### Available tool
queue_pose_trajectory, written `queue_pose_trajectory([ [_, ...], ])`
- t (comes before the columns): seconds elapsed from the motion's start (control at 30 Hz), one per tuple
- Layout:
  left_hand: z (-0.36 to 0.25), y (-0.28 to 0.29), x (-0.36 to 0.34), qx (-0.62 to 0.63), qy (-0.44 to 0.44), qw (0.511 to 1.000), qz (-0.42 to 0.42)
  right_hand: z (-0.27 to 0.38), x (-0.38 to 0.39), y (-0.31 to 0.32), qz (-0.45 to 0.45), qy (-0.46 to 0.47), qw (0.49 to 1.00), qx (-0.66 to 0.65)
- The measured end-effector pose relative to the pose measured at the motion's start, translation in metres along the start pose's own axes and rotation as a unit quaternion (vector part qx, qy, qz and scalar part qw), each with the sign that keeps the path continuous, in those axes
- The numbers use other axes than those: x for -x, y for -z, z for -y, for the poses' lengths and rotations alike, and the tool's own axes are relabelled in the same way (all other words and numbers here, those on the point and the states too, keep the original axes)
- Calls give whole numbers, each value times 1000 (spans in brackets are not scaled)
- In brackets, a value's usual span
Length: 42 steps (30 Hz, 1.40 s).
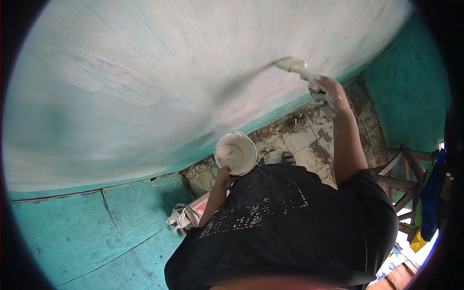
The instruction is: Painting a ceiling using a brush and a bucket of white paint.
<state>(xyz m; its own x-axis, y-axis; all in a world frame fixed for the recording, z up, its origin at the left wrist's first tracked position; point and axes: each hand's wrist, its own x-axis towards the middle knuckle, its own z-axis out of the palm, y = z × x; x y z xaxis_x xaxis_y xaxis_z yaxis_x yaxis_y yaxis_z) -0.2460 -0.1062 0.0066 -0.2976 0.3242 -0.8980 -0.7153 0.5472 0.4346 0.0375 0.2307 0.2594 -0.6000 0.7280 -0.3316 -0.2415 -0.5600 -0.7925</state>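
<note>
My right hand, smeared with white paint, is closed round the handle of a paintbrush. The brush is held up at the wall, its bristles pointing left at the painted surface; whether they touch it I cannot tell. White streaks cover most of the wall, with turquoise showing through low down and at the left. Lower and nearer to me, my left hand grips the rim of a white bucket. Whitish paint coats the inside of the bucket. Most of the left fingers are hidden by the rim.
Turquoise panels stand at the lower left, and a turquoise wall rises at the right. Beside my left forearm lies a crumpled bag. Dirty, paint-spattered tiles cover the floor. A wooden frame with hanging cloths is at the right.
</note>
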Motion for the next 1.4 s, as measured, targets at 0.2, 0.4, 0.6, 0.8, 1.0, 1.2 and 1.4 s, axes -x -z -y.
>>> queue_pose_trajectory([
  [0.2,15,-28,-8,97,-8,994,58,0,18,15,-25,139,990,-14],
  [0.4,32,-67,8,69,-8,997,35,-114,-32,87,-35,94,995,-8],
  [0.6,47,-74,7,100,12,994,35,-153,-51,110,-69,-119,988,66],
  [0.8,47,-78,26,50,2,997,50,-26,-20,45,26,-62,993,-93],
  [1.0,41,-69,22,39,7,998,50,19,44,26,85,30,984,-153],
  [1.2,16,-110,47,5,15,999,36,-38,25,71,3,75,991,-111],
  [1.4,20,-117,34,-5,19,999,50,-166,-51,147,-97,-167,980,-47],
])
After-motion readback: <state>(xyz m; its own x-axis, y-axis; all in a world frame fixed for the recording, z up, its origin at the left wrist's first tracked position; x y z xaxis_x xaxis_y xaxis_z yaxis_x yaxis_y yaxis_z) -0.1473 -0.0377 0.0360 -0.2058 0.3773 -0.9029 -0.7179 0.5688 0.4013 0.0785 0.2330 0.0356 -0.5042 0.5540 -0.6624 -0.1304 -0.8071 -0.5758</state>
